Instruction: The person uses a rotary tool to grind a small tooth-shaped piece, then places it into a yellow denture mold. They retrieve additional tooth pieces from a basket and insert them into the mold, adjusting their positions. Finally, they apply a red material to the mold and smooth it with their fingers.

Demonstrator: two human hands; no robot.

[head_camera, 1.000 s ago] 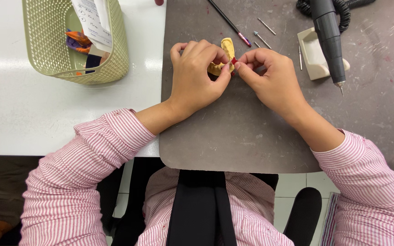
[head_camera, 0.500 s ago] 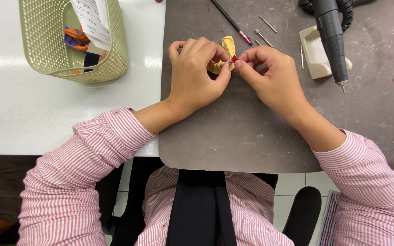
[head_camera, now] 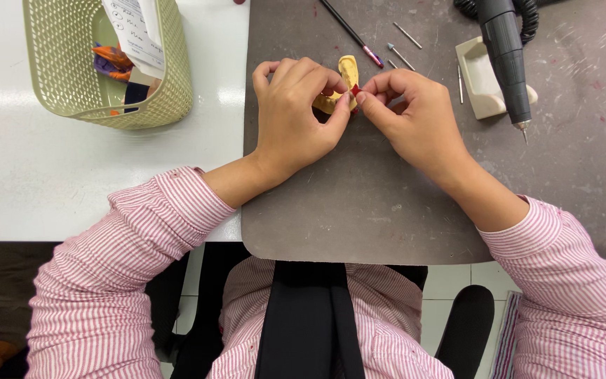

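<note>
Your green basket [head_camera: 170, 91] held papers and orange scraps. Your left hand [head_camera: 292, 116] gripped a yellow cast [head_camera: 347, 70] over the grey mat [head_camera: 359, 203]; your right hand [head_camera: 415, 119] pinched a small red piece [head_camera: 355, 90] against it.

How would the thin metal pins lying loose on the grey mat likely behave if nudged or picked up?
The thin metal pins look round and slender, so they would probably roll on the flat grey mat. They seem stiff and light, and likely awkward to pinch.
</note>
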